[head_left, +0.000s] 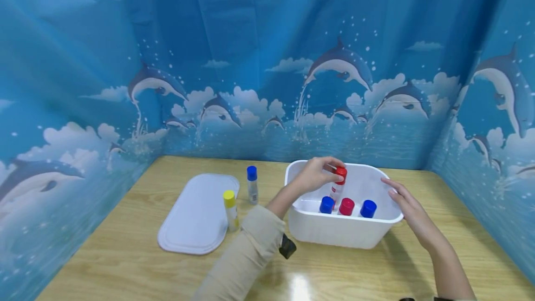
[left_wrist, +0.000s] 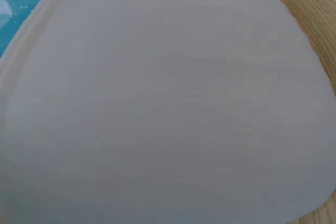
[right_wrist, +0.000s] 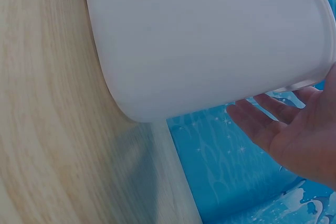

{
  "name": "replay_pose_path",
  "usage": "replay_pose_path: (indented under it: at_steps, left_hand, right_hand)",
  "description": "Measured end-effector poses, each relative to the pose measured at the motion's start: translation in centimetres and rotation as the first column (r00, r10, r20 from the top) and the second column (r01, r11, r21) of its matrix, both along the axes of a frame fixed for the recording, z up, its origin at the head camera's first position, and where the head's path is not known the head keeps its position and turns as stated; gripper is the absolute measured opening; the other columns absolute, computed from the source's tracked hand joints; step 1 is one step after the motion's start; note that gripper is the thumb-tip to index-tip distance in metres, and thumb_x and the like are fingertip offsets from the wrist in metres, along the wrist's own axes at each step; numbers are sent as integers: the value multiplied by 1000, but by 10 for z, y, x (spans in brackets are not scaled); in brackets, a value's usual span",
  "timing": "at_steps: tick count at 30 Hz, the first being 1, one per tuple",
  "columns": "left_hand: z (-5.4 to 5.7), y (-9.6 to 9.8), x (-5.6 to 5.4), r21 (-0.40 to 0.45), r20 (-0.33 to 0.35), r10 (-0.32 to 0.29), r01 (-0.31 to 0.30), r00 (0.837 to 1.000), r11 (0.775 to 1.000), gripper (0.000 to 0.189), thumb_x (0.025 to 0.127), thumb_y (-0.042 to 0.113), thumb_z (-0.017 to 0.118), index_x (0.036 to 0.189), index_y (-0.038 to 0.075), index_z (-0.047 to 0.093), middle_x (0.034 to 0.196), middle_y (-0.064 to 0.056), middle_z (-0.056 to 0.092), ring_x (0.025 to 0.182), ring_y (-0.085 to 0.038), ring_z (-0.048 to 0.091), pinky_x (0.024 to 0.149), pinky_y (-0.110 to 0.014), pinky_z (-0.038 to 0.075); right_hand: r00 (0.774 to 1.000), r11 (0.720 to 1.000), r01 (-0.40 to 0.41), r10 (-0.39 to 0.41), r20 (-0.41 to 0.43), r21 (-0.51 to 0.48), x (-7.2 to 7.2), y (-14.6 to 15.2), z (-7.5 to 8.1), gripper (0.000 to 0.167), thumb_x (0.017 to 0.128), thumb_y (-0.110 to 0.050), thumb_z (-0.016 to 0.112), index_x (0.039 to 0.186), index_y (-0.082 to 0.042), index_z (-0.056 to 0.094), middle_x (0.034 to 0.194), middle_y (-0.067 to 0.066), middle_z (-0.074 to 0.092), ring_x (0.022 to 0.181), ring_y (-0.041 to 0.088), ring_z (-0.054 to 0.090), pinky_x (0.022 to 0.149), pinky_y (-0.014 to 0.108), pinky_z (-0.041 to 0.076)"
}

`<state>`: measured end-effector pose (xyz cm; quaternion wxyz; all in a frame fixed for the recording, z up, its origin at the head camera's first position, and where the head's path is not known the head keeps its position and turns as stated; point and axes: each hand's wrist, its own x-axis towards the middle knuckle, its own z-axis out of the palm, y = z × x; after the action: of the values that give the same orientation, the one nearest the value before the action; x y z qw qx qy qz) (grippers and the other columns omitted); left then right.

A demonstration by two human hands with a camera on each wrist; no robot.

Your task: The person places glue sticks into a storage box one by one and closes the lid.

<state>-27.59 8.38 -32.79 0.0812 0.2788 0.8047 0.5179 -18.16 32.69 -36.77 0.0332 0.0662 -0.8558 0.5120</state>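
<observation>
A white plastic bin (head_left: 334, 233) stands on the table, and its outer wall (right_wrist: 210, 40) fills much of the right wrist view. Over its inside, my left hand (head_left: 317, 173) grips a red-capped glue stick (head_left: 340, 175) by the cap; the stick is upright, its lower end partly hidden. Two blue-capped sticks (head_left: 368, 208) and another red-capped stick (head_left: 346, 206) stand in the bin near its front wall. My right hand (head_left: 411, 208) touches the bin's right end at the rim, fingers loosely extended. The left wrist view shows only the bin's wall (left_wrist: 168, 103).
A white lid (head_left: 196, 217) lies flat on the wooden table (head_left: 138, 268) at the left. Beside it stand a yellow-capped stick (head_left: 230, 208) and a blue-capped stick (head_left: 252, 185). A blue dolphin-print curtain (head_left: 251, 59) encloses the table's back and sides.
</observation>
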Motion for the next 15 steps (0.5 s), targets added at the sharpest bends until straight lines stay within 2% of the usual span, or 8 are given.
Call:
replay_pose_path:
  at_steps: [5,9,12,15]
  left_hand:
    - [-6,5,-1,-40,28,-20,21,999,999,26,82,8,69,107,15,66,97,6,61,88,-8,56,68,-19,50]
    - [-10,7,-2,-61,32,-54,56,998,997,25,82,6,69,105,13,66,95,6,60,86,-7,57,68,-18,49]
    - [-12,9,-2,-69,23,-72,73,997,995,25,81,5,70,104,13,67,94,7,61,85,-6,57,68,-17,49]
    - [-13,10,-2,-92,12,-77,78,997,993,25,80,5,71,103,13,67,93,8,61,85,-6,56,68,-17,49]
  right_hand:
    - [1000,1000,-6,6,6,-7,-1,-1,0,54,102,-34,26,145,-2,18,145,28,14,121,40,32,85,44,41]
    - [1000,1000,-7,7,-3,-3,-1,0,0,53,102,-35,27,145,-5,20,144,27,16,114,15,40,79,29,43]
    - [1000,1000,-10,10,-9,-6,1,0,0,53,101,-36,28,145,-7,22,144,27,16,106,0,38,77,23,43]
    - [1000,1000,-14,14,-17,-7,2,0,0,52,101,-36,29,145,-9,23,144,28,16,105,-1,40,77,23,43]
